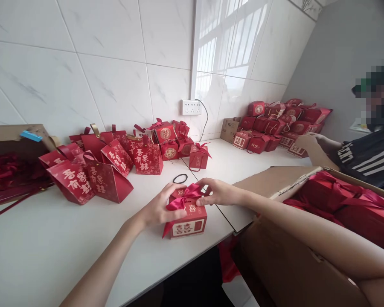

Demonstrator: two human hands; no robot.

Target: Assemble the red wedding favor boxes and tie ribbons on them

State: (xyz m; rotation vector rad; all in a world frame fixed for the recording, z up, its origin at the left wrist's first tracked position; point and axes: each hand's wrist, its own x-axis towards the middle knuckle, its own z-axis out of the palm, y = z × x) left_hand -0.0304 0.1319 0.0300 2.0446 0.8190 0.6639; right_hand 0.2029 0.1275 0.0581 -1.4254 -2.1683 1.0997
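Note:
A red gift box [192, 226] with a white double-happiness label stands upright on the white table near its front edge. On top is a shiny crimson ribbon bow [188, 194], one tail hanging down the left side. My left hand [166, 204] closes round the box's left side and the bow's left loop, thumb across the front. At the top right, my right hand [219, 192] has its thumb on the box and its fingers curled at the bow's right end. Its fingertips are partly hidden. A black hair tie [180, 178] lies just behind the box.
Red triangular gift bags [109, 175] stand at left, with finished-looking red boxes [168, 138] behind. A carton of ribbons [16, 132] is far left. An open carton [275, 179] of red boxes stands right. Beyond it, a person [365, 149] handles a box beside a red pile [275, 121].

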